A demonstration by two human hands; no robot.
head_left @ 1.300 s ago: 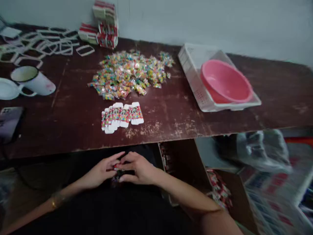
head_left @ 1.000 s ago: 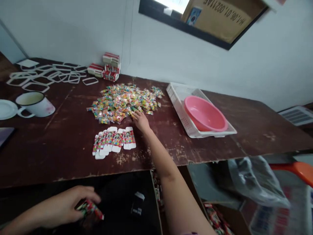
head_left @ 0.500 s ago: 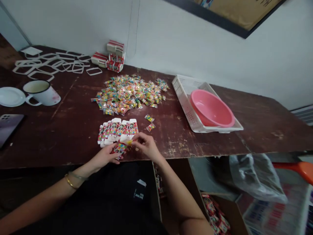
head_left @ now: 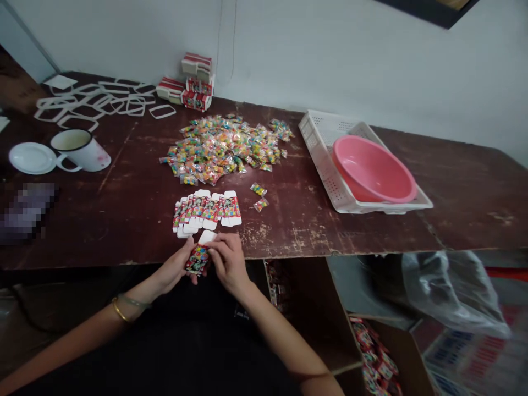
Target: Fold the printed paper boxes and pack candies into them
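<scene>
Printed box (head_left: 198, 260) in left grip (head_left: 177, 266), right hand (head_left: 231, 263) touching, pinch unclear, near table edge (head_left: 297, 254)

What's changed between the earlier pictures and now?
Two candy packets now lie in front of the candy pile. The left hand has brought the printed carton up to the table; the right hand, back from the pile, touches the carton's upper end, and the yellow packet it held is out of sight. The flattened cartons, enamel mug and pink basin stayed put.
</scene>
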